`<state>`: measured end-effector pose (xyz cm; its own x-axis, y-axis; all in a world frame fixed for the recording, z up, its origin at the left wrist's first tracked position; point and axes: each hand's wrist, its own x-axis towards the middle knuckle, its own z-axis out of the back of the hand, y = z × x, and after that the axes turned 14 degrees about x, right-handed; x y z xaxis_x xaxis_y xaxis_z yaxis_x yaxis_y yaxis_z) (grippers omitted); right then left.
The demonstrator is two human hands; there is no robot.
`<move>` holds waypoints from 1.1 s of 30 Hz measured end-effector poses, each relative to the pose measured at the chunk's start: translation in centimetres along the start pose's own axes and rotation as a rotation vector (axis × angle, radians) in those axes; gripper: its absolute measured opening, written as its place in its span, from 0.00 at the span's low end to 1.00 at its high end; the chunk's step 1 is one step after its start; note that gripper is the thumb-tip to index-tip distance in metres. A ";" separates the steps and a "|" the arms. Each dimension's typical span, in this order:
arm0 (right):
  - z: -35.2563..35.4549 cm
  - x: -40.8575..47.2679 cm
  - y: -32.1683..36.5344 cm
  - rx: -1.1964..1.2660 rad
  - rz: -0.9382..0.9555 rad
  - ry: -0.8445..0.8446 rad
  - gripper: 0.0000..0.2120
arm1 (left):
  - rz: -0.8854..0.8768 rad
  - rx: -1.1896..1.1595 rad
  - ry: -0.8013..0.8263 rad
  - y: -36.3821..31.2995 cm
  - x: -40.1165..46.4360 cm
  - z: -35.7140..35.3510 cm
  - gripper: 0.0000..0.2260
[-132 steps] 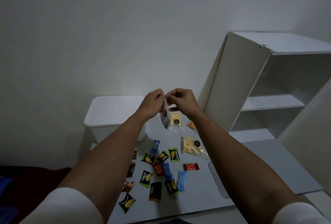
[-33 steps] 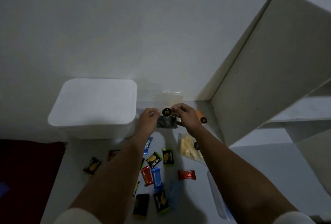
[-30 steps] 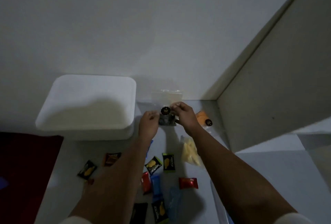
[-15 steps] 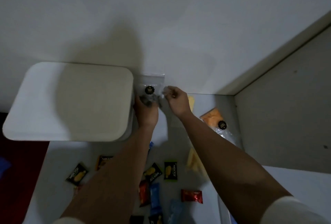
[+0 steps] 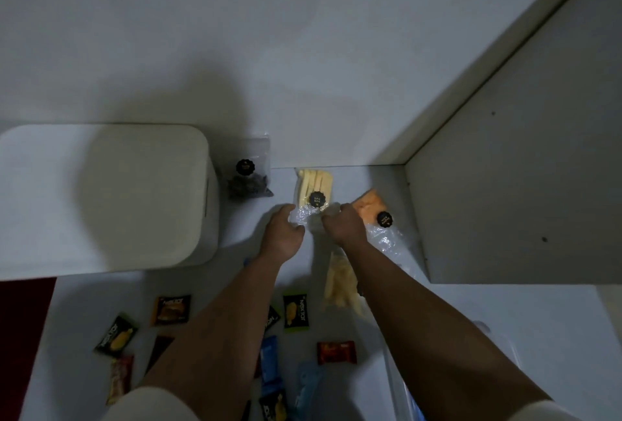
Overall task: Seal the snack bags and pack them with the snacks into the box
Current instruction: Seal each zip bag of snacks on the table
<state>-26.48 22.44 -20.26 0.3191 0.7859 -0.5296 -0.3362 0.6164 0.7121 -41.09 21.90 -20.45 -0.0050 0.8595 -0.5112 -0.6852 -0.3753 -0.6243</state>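
A clear bag of yellow sticks (image 5: pixel 314 186) lies flat near the wall, and my left hand (image 5: pixel 284 231) and my right hand (image 5: pixel 341 227) both pinch its open end. A clear bag of dark snacks (image 5: pixel 249 175) leans against the wall beside the white lidded box (image 5: pixel 107 191). To the right of my right hand lies an orange snack bag (image 5: pixel 370 207). Under my right forearm is another bag of yellow sticks (image 5: pixel 340 281). Several small wrapped snacks (image 5: pixel 296 311) are scattered on the white table nearer to me.
A white shelf panel (image 5: pixel 525 191) stands along the right side. A clear plastic lid (image 5: pixel 505 353) lies at the lower right. A dark red surface (image 5: pixel 23 329) shows past the table's left edge. The wall rises right behind the bags.
Both hands let go of the dark snack bag, which now leans by the box, and moved right onto the yellow stick bag. The camera tilted further down.
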 end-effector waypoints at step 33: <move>6.6 -25.0 2.6 0.540 0.341 0.185 0.06 | -0.576 0.203 -0.186 -1.0 -23.7 7.6 0.07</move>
<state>-29.45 4.10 -2.08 0.1002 0.9577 -0.2698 0.1154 0.2582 0.9592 -45.82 4.49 -3.21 0.2916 0.9565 -0.0040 -0.7401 0.2230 -0.6344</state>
